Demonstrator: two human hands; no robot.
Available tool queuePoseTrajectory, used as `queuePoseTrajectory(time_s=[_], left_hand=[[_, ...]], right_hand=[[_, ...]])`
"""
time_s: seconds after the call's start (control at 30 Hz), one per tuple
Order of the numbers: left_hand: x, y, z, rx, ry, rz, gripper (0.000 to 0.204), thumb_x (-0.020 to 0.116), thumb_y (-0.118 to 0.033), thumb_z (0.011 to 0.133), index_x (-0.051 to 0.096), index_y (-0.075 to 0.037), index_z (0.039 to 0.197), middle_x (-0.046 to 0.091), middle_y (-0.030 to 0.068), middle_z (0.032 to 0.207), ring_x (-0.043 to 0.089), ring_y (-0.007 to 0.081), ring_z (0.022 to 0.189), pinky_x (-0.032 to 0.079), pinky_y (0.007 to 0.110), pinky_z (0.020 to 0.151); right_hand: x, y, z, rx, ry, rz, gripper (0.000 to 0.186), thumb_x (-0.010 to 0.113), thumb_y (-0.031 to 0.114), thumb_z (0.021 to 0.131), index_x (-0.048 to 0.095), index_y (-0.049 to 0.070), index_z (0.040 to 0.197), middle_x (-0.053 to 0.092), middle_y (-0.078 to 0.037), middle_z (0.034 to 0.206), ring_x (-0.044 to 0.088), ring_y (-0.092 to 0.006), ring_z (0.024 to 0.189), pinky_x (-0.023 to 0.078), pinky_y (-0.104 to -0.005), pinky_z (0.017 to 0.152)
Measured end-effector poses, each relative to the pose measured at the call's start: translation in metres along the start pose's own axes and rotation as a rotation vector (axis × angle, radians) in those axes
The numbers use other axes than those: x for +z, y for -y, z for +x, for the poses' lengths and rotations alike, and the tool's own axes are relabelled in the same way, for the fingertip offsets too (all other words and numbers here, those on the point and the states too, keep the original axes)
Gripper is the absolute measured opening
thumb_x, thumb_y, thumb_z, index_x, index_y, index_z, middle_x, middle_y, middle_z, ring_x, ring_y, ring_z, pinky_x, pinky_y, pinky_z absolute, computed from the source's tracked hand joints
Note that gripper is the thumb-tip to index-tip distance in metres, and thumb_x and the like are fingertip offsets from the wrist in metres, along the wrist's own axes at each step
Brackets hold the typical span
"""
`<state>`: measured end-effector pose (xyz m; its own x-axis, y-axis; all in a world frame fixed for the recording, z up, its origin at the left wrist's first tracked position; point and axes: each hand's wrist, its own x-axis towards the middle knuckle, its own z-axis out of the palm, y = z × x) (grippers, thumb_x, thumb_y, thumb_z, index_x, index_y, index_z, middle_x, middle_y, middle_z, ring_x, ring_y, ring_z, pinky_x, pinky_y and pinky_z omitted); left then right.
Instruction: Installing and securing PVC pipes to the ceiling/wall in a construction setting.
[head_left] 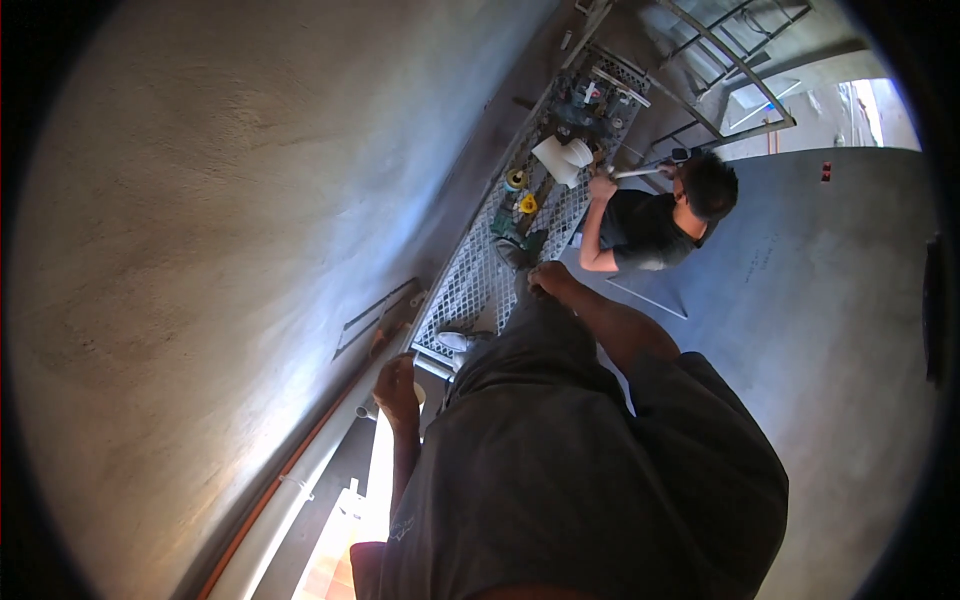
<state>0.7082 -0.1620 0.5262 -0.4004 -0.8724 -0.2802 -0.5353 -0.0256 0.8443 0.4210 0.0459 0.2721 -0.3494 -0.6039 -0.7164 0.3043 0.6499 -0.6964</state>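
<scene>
My left hand (pixel 397 392) is at my left side by the wall, its fingers curled closed. It is just above a white pipe end (pixel 368 411); whether it holds anything is hidden. My right hand (pixel 546 279) is closed in front of my right leg, near the knee, and what it grips, if anything, does not show. Beyond it on the metal mesh platform (pixel 470 275) lie a green tool (pixel 503 222), a yellow tape measure-like item (pixel 528 203), a roll of tape (pixel 516 180) and a white branched pipe fitting (pixel 558 162). My shoes (pixel 455 341) stand on the mesh.
A co-worker (pixel 650 220) in a dark shirt stands beside the platform at the right, holding a thin white pipe (pixel 637 172). A rough plaster wall (pixel 230 200) rises on the left. Scaffold bars (pixel 725 60) stand at the far end. A long white pipe (pixel 275 520) runs along the wall.
</scene>
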Motion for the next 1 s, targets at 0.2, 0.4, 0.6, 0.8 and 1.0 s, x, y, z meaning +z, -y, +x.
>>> queuePoseTrajectory(time_s=[0.2, 0.4, 0.6, 0.8, 1.0], left_hand=[[0.007, -0.011, 0.004, -0.059, 0.101, 0.081, 0.020, 0.063, -0.016, 0.087, 0.069, 0.000, 0.097, 0.070, 0.0107, 0.092, 0.065, 0.0168, 0.086, 0.049, 0.031, 0.078], [0.011, -0.024, 0.010, -0.048, 0.139, 0.110, 0.020, 0.063, -0.015, 0.089, 0.069, 0.001, 0.098, 0.070, 0.0107, 0.094, 0.064, 0.0164, 0.089, 0.049, 0.031, 0.079], [0.024, -0.033, 0.031, 0.010, 0.177, 0.023, 0.014, 0.062, -0.009, 0.089, 0.068, 0.001, 0.097, 0.070, 0.0095, 0.094, 0.063, 0.0147, 0.088, 0.048, 0.029, 0.077], [0.026, -0.039, 0.041, 0.065, 0.149, 0.032, 0.016, 0.059, -0.009, 0.091, 0.069, 0.003, 0.096, 0.070, 0.0102, 0.092, 0.064, 0.0145, 0.087, 0.049, 0.029, 0.080], [0.020, -0.043, 0.045, 0.051, 0.088, 0.056, 0.017, 0.061, -0.011, 0.090, 0.069, 0.004, 0.095, 0.071, 0.0097, 0.090, 0.064, 0.0146, 0.086, 0.048, 0.028, 0.081]], right_hand=[[-0.014, -0.061, 0.012, -0.192, -0.039, -0.125, 0.014, 0.062, 0.017, 0.083, 0.064, 0.003, 0.082, 0.067, -0.010, 0.074, 0.063, -0.0192, 0.058, 0.051, -0.0339, 0.052], [-0.009, -0.057, 0.003, 0.049, -0.021, -0.056, 0.013, 0.061, 0.018, 0.079, 0.068, 0.008, 0.076, 0.069, -0.009, 0.077, 0.066, -0.0211, 0.068, 0.053, -0.0358, 0.061], [-0.018, -0.064, 0.007, -0.008, -0.107, -0.158, 0.016, 0.059, 0.023, 0.076, 0.072, 0.015, 0.072, 0.070, -0.008, 0.080, 0.068, -0.0242, 0.076, 0.054, -0.0384, 0.071], [-0.030, -0.025, 0.011, 0.058, -0.142, -0.241, 0.021, 0.057, 0.025, 0.079, 0.072, 0.012, 0.074, 0.070, -0.011, 0.082, 0.067, -0.0273, 0.079, 0.053, -0.0402, 0.073], [-0.040, -0.012, 0.017, -0.284, -0.107, -0.392, 0.014, 0.062, 0.015, 0.081, 0.067, 0.003, 0.075, 0.066, -0.009, 0.070, 0.063, -0.0194, 0.057, 0.049, -0.0331, 0.052]])
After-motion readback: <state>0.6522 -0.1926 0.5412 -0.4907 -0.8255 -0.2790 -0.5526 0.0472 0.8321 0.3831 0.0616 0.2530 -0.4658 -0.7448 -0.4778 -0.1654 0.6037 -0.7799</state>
